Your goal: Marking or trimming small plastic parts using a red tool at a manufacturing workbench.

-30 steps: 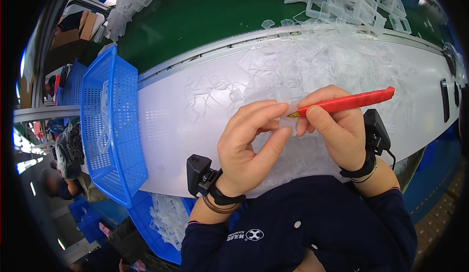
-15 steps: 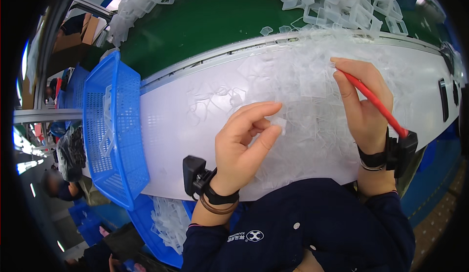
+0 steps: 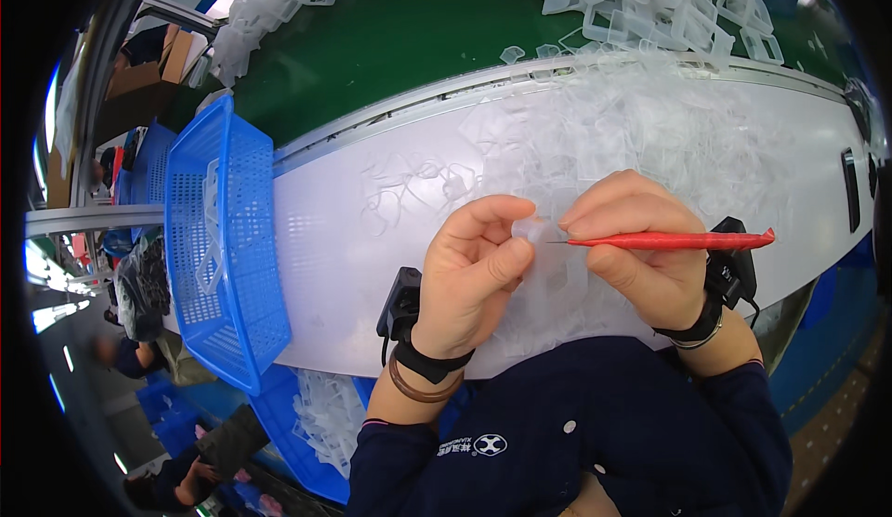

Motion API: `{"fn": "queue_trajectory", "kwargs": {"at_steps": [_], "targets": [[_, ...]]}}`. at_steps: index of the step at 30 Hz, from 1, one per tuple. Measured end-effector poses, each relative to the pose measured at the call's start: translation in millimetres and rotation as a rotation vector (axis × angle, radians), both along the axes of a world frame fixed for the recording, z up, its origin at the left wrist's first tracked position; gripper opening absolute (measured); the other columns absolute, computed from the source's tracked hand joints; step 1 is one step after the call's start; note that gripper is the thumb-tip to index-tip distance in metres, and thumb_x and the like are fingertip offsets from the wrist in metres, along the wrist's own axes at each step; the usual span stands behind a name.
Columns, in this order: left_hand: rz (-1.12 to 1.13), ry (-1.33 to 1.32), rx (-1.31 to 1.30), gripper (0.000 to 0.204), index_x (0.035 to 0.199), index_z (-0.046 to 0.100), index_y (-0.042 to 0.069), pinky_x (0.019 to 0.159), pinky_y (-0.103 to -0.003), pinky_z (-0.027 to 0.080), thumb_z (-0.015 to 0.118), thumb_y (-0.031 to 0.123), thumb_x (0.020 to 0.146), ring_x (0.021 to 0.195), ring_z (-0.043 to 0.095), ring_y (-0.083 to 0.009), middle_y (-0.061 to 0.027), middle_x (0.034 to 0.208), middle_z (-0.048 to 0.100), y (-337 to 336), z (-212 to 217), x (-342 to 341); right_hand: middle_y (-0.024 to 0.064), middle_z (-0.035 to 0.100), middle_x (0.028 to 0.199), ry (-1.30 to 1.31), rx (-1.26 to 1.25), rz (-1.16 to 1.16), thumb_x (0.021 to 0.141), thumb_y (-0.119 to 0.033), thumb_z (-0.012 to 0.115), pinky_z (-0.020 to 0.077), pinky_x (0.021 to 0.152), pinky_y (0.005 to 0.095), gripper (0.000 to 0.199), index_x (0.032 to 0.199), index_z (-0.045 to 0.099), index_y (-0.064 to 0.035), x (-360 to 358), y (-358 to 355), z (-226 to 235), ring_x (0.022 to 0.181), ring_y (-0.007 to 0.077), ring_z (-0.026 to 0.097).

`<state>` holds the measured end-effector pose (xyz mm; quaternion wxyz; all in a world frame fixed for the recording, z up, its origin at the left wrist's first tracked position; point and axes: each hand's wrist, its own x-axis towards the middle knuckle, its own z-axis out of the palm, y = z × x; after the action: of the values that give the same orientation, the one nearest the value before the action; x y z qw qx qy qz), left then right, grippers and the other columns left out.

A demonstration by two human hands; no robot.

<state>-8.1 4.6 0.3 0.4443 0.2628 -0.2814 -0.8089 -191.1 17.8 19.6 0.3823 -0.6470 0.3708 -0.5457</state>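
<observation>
Pinched between thumb and forefinger, a small translucent plastic piece is in my left hand, above the white table. My right hand grips a slim red-handled tool with a thin pointed metal tip. That tip points left, right beside the plastic piece; whether it touches cannot be made out. Thin clear plastic scraps lie spread under and beyond both hands.
A blue perforated basket with a few translucent frames stands at the left. Below it, a blue bin holds clear parts. Beyond the table runs a green surface with piled translucent frames. A black object lies far right.
My right hand has come down and left with the red-handled tool, now level and close to the plastic piece. My left hand has shifted slightly right, still pinching the piece.
</observation>
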Motion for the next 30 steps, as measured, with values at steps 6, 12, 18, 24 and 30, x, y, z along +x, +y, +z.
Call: {"fn": "queue_trajectory", "kwargs": {"at_steps": [6,12,18,24,30], "targets": [[-0.004,-0.045,-0.001,0.02,0.103,0.056,0.004,0.054,-0.015,0.033,0.06,0.004,0.084,0.065,0.046,-0.0014,0.0029,0.079,0.056,0.7,-1.5,-0.9,0.0095,0.063,0.086,-0.014,0.024,0.009,0.077,-0.007,0.067,0.0464,0.068,0.0284,0.015,0.091,0.064,-0.0016,1.3,0.0,-4.2,0.08,0.0202,0.059],[-0.005,-0.068,0.035,0.018,0.101,0.057,0.003,0.054,-0.015,0.033,0.06,0.004,0.084,0.065,0.046,-0.0011,0.0027,0.079,0.056,-0.1,0.6,-2.7,0.0094,0.063,0.086,-0.062,0.066,-0.003,0.077,-0.007,0.066,0.046,0.069,0.0277,0.014,0.091,0.064,-0.001,2.5,0.4,-7.0,0.079,0.0193,0.059],[0.002,-0.096,0.015,0.018,0.101,0.057,0.003,0.053,-0.015,0.033,0.06,0.003,0.083,0.065,0.047,-0.0014,0.0022,0.08,0.057,-0.4,0.3,-2.6,0.0095,0.063,0.086,-0.053,0.077,-0.003,0.077,-0.005,0.065,0.0458,0.069,0.0273,0.014,0.091,0.064,-0.0014,2.7,0.0,-6.8,0.079,0.0189,0.059],[-0.002,-0.108,0.004,0.017,0.1,0.057,0.003,0.053,-0.015,0.032,0.06,0.003,0.083,0.066,0.047,-0.0015,0.0011,0.083,0.058,-0.6,-0.5,-3.1,0.0097,0.064,0.088,0.035,-0.001,-0.023,0.076,-0.005,0.066,0.0466,0.069,0.028,0.014,0.09,0.064,-0.0022,3.1,-1.4,-6.1,0.079,0.021,0.06],[0.067,-0.139,0.0,0.015,0.098,0.057,0.003,0.055,-0.016,0.036,0.06,0.002,0.083,0.069,0.05,-0.0035,-0.0012,0.083,0.059,2.5,4.1,-10.7,0.0126,0.064,0.09,0.333,-0.467,-0.15,0.068,-0.007,0.069,0.0484,0.061,0.0291,0.021,0.087,0.062,-0.0008,7.1,-4.5,-16.1,0.074,0.0231,0.061]]}}
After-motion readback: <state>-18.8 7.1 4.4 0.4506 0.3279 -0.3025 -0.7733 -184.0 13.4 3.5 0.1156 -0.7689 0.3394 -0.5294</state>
